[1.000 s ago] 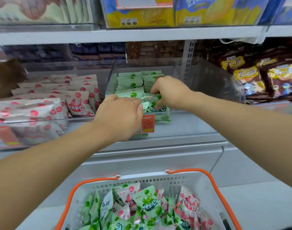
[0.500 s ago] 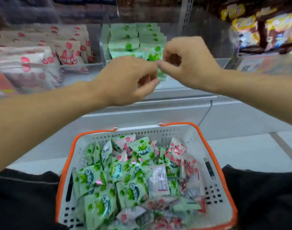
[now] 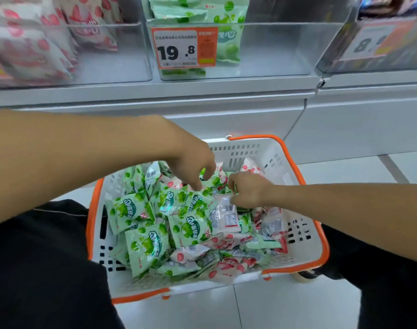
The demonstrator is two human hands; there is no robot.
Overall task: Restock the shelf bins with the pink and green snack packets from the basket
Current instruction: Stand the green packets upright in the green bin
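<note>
Basket (image 3: 304,236): white with orange rim, on the floor between the person's knees, heaped with green packets (image 3: 145,245) and pink packets (image 3: 226,265).
Left hand (image 3: 191,162): over the far part of the heap, fingers curled downward onto packets; a pinch cannot be told.
Right hand (image 3: 248,191): fingers curled, touching packets; grip cannot be told.
Shelf bins: pink bin (image 3: 122,55) left, green bin (image 3: 274,51) centre, price tag (image 3: 183,47) reading 19.8.
</note>
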